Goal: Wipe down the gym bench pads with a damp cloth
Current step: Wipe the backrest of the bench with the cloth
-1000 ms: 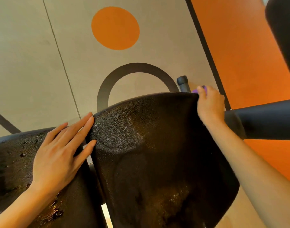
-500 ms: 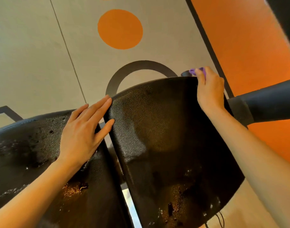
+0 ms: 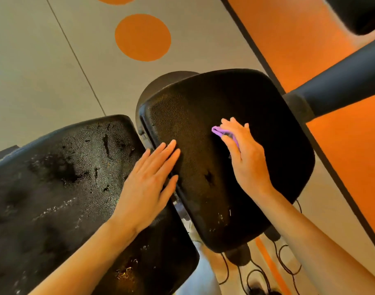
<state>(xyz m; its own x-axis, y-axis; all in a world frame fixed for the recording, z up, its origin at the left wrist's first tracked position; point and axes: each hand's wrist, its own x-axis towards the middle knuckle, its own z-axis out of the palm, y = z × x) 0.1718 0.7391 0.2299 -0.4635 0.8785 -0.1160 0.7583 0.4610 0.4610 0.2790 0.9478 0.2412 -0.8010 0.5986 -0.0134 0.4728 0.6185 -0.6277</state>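
Note:
Two black textured bench pads fill the view. The seat pad (image 3: 267,128) lies to the right, the longer back pad (image 3: 54,188) to the left, its surface wet and blotchy. My right hand (image 3: 246,158) presses a small purple cloth (image 3: 221,132) flat onto the middle of the seat pad; most of the cloth is hidden under the fingers. My left hand (image 3: 152,184) lies flat with straight fingers across the gap between the two pads, fingertips on the seat pad's left edge.
A black padded roller bar (image 3: 335,86) sticks out to the right of the seat pad. The floor is beige with an orange dot (image 3: 143,37) and an orange zone (image 3: 305,39). Black cables (image 3: 286,267) lie under the seat.
My right hand has moved with the cloth from the seat pad's far right corner to its middle. The camera has risen, showing the whole seat pad. My left hand stays at the gap.

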